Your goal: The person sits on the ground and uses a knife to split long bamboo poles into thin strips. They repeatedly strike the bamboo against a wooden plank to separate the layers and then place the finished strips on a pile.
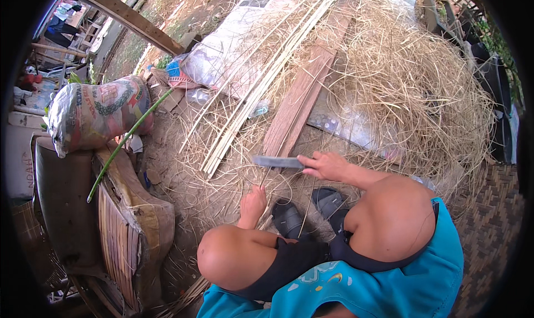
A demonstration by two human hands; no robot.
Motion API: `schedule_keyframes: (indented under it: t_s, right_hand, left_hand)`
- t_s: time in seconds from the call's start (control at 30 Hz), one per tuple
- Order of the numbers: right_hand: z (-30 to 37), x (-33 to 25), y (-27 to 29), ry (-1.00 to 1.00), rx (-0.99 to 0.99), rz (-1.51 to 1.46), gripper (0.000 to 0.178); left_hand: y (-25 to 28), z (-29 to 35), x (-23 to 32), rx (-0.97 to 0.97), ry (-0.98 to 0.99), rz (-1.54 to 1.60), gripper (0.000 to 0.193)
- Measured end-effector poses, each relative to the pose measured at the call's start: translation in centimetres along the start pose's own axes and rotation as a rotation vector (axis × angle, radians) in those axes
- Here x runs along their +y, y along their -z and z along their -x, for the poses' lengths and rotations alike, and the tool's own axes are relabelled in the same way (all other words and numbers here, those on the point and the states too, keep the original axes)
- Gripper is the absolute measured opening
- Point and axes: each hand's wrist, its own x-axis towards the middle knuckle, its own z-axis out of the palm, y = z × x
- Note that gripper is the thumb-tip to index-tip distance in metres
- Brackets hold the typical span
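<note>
My right hand [325, 165] is closed around the near end of a knife with a broad grey blade [276, 162]. The blade lies level across the near end of a long reddish-brown wooden plank [299, 109]. Just below and left of it, my left hand [253, 204] is a closed fist. A thin strip [263, 179] rises from that fist toward the blade. To the left of the plank lies a row of long pale bamboo strips [245, 118], pointing away from me. Both hands are in front of my bent knees, above my dark sandals [288, 218].
A large heap of curly straw-coloured shavings [417, 84] covers the right side. At left are a stuffed sack [108, 109], a green stick [130, 135] and a worn seat with wooden slats [119, 234]. A woven mat [492, 229] lies at right; a wooden post [130, 18] slants at upper left.
</note>
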Motion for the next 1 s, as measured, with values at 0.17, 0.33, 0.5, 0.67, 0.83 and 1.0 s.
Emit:
schedule_keyframes:
  t_s: [0.17,0.33,0.5,0.67,0.83,1.0]
  right_hand:
    - [-3.1,15.5,7.1,-0.619,0.399,0.013,0.036]
    - [-3.3,4.5,3.5,-0.271,0.246,-0.062,0.041]
    - [-2.6,5.5,0.0,-0.250,0.299,-0.070,0.044]
    - [-4.6,15.6,7.8,-0.514,0.425,-0.031,0.043]
    - [-1.8,5.6,2.5,-0.277,0.217,-0.062,0.046]
    - [0.2,-0.8,-0.4,0.033,0.009,-0.033,0.047]
  left_hand:
    - [1.9,6.5,-3.0,-0.181,0.224,-0.061,0.039]
    - [0.8,4.4,-4.1,-0.089,0.122,0.161,0.046]
    - [0.4,5.4,-8.1,-0.158,0.073,0.375,0.053]
    - [0.7,7.2,-15.5,-0.064,-0.258,0.205,0.052]
    - [-1.6,2.0,-8.4,-0.292,0.179,0.660,0.048]
    - [0.2,-3.9,-2.1,-0.243,0.124,0.865,0.045]
